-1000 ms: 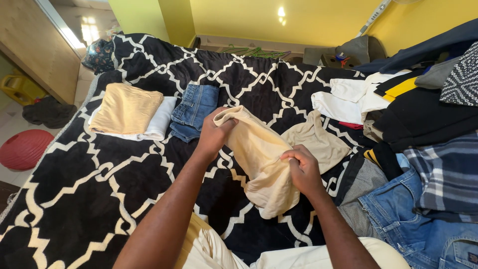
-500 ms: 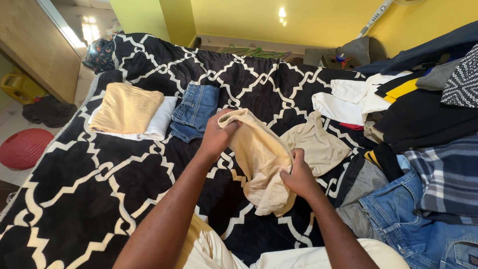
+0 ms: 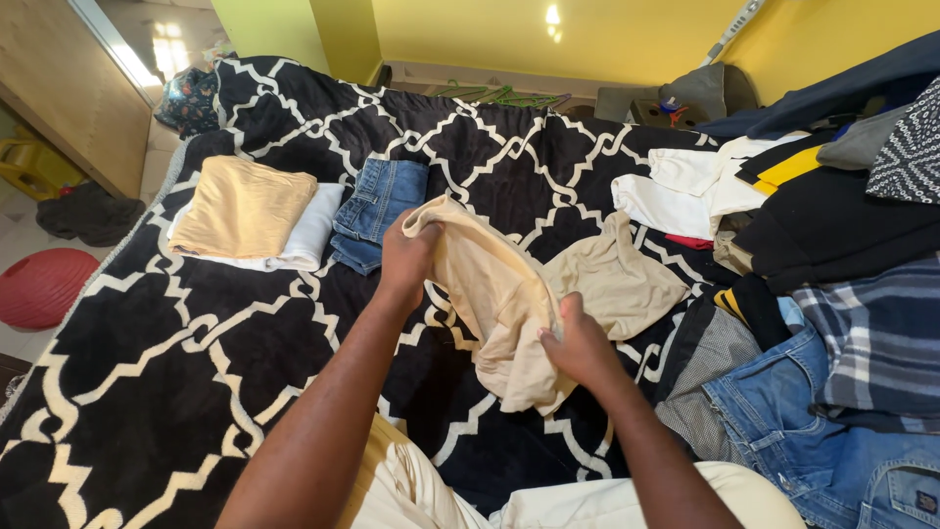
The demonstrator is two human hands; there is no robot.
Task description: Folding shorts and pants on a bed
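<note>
Cream garment (image 3: 494,294): we grip it, left hand (image 3: 406,257) and right hand (image 3: 578,343) both clamped; long axis diagonal, upper-left to lower-right.

Place: bedroom in a home, laundry sorting under way.
Bed: covered by a black blanket with cream lattice pattern (image 3: 196,362), filling most of the view.
At 10 o'clock: folded tan top (image 3: 240,206) on a folded white one, folded jeans (image 3: 377,211) just beside.
At 3 o'clock: loose heap of unfolded clothes (image 3: 832,255), plaid, denim, black and white.
At 12 o'clock: yellow walls (image 3: 470,34), green hangers (image 3: 499,96) on the floor.
At 9 o'clock: wooden door (image 3: 69,108), red basket (image 3: 39,289) on pale tiles.
</note>
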